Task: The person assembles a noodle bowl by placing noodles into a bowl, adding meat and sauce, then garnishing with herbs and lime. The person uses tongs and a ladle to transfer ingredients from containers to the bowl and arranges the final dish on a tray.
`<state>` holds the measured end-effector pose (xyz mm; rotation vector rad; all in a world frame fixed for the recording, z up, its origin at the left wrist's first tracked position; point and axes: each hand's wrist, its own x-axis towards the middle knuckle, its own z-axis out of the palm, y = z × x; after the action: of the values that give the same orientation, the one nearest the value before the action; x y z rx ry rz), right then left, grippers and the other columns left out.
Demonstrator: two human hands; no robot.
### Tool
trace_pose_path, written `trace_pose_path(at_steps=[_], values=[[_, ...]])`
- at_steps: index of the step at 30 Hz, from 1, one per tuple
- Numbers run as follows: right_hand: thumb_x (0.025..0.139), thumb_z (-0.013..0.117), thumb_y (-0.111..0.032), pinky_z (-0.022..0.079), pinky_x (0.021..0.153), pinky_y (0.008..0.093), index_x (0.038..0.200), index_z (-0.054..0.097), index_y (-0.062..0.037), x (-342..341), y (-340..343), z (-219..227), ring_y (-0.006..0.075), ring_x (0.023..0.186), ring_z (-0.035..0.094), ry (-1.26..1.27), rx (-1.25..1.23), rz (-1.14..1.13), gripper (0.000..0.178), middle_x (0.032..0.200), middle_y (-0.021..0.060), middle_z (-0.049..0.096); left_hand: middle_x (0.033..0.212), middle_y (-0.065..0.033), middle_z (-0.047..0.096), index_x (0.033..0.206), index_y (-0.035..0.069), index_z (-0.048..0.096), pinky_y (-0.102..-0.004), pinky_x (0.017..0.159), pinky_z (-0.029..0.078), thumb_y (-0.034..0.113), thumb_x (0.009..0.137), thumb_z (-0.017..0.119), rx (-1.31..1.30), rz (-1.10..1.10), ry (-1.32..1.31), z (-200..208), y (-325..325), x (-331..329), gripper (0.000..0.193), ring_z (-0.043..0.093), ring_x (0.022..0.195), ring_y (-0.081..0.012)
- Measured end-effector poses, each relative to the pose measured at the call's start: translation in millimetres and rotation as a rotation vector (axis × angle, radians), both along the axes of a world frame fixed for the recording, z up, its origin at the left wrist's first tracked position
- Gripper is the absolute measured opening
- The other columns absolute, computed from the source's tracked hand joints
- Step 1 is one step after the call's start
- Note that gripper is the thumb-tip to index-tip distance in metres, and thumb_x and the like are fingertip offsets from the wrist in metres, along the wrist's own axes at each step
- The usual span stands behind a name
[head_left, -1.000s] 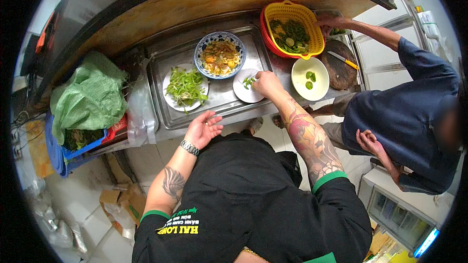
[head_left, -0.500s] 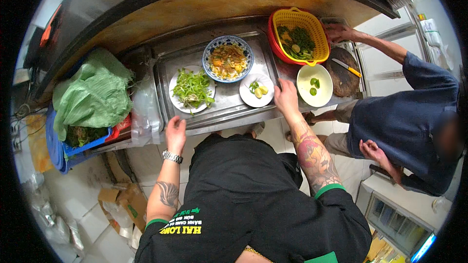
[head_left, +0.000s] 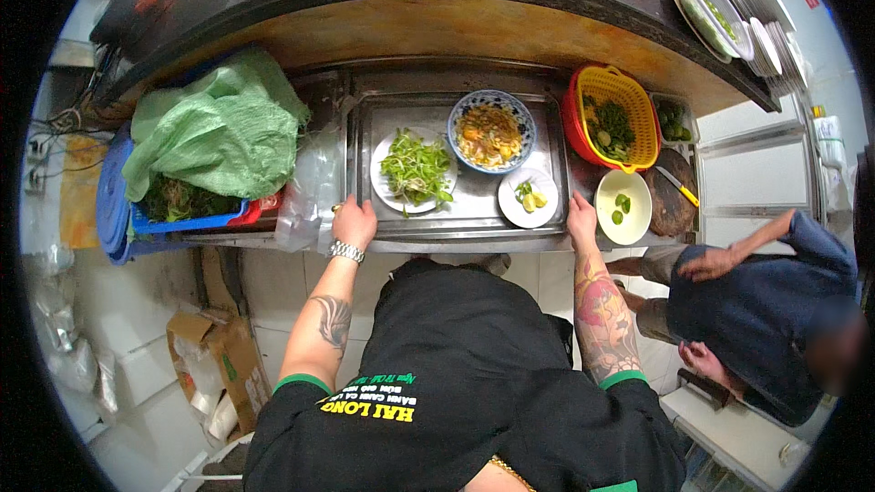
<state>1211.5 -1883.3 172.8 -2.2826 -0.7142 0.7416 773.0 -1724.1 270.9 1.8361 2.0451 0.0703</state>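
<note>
A rectangular metal tray (head_left: pixel 476 193) rests on the counter in front of me. At its near left corner my left hand (head_left: pixel 354 222), with a watch at the wrist, is closed on the rim. My right hand (head_left: pixel 581 220) has its fingers closed at the near right corner. The tray carries a blue-and-white bowl (head_left: pixel 493 131) of noodles with toppings. Left of the bowl is a white plate heaped with leafy greens (head_left: pixel 417 169). A small white plate (head_left: pixel 519 217) with lime pieces and green chilli sits at the near right.
To the right stand a yellow basket (head_left: pixel 629 82) of herbs in a red one, a pale bowl (head_left: pixel 624 228) and a knife (head_left: pixel 676 185) on a round board. A green sack (head_left: pixel 214 132) covers a blue crate at left. A person (head_left: pixel 756 310) stands at right.
My left hand has come onto the tray's left corner, and my right hand has moved down to its right corner. The other person's arm has drawn back from the baskets. The view has shifted.
</note>
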Motion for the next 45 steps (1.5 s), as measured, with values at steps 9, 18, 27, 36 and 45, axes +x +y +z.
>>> trace_pose_path(at_steps=[9, 18, 27, 36, 45], values=[[0.095, 0.056, -0.022, 0.046, 0.093, 0.0313, 0.136, 0.051, -0.0067, 2, -16, -4, 0.0226, 0.109, 0.063, 0.069, 0.113, 0.094, 0.044, 0.118, 0.0187, 0.065, 0.099, -0.0285, 0.063, 0.102, -0.005, 0.061, -0.0517, 0.083, 0.049, 0.029, 0.087, 0.056, -0.027, -0.003, 0.024, -5, 2, 3, 0.037, 0.061, 0.096, -0.0443], [0.094, 0.057, -0.018, 0.044, 0.096, 0.0301, 0.133, 0.053, -0.0039, 10, 1, 47, 0.0213, 0.114, 0.061, 0.194, 0.044, 0.099, 0.042, 0.123, 0.0195, 0.063, 0.098, -0.0302, 0.064, 0.105, -0.007, 0.063, -0.0492, 0.087, 0.048, 0.029, 0.084, 0.059, 0.026, 0.056, 0.018, -15, -8, -4, 0.042, 0.060, 0.098, -0.0446], [0.093, 0.058, -0.023, 0.046, 0.093, 0.0300, 0.129, 0.057, -0.0044, 38, 32, 66, 0.0228, 0.110, 0.063, 0.186, -0.041, 0.186, 0.041, 0.117, 0.0192, 0.065, 0.082, -0.0170, 0.069, 0.086, 0.001, 0.067, -0.0387, 0.073, 0.051, 0.041, 0.087, 0.064, -0.198, 0.367, -0.161, -35, -21, -29, 0.040, 0.067, 0.078, -0.0312], [0.094, 0.056, -0.037, 0.048, 0.070, 0.0392, 0.088, 0.064, 0.0001, 14, 59, 78, 0.0292, 0.075, 0.065, -0.019, -0.206, -0.011, 0.038, 0.079, 0.0201, 0.066, 0.056, -0.0079, 0.044, 0.063, 0.001, 0.045, -0.0378, 0.056, 0.038, 0.032, 0.086, 0.069, -0.047, 0.542, -0.365, -25, -29, -10, 0.045, 0.038, 0.057, -0.0176], [0.094, 0.059, -0.037, 0.048, 0.066, 0.0365, 0.084, 0.066, 0.0002, 6, 38, 40, 0.0223, 0.066, 0.059, 0.019, -0.101, -0.129, 0.039, 0.072, 0.0155, 0.065, 0.058, -0.0015, 0.035, 0.063, 0.003, 0.040, -0.0329, 0.053, 0.033, 0.026, 0.089, 0.067, -0.025, 0.523, -0.442, 11, -11, -11, 0.044, 0.031, 0.058, -0.0122]])
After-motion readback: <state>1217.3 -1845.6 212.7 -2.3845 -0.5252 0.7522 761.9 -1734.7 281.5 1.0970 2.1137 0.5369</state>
